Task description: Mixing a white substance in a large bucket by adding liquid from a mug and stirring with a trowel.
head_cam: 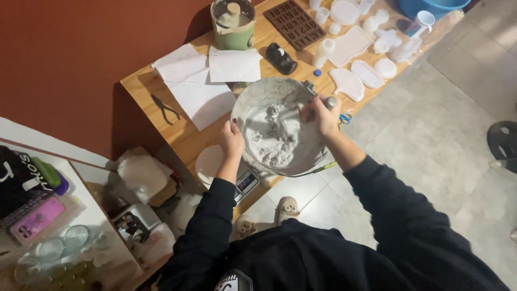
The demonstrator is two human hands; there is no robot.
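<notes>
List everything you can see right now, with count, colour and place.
Bowl: one, grey, table edge, holds pale lumpy mix.
Mixer: one, metal, in the mix.
Table: one, wooden, against a red wall.
Paper sheets: several, white, left of the bowl.
Pliers: one, dark, far left of the table.
Pot: one, green, behind the sheets.
Brown mould: one, top centre.
Tape dispenser: one, black, beside the mould.
White moulds: many, right end of the table.
Left hand: on the bowl rim.
Right hand: grip on the mixer handle.
</notes>
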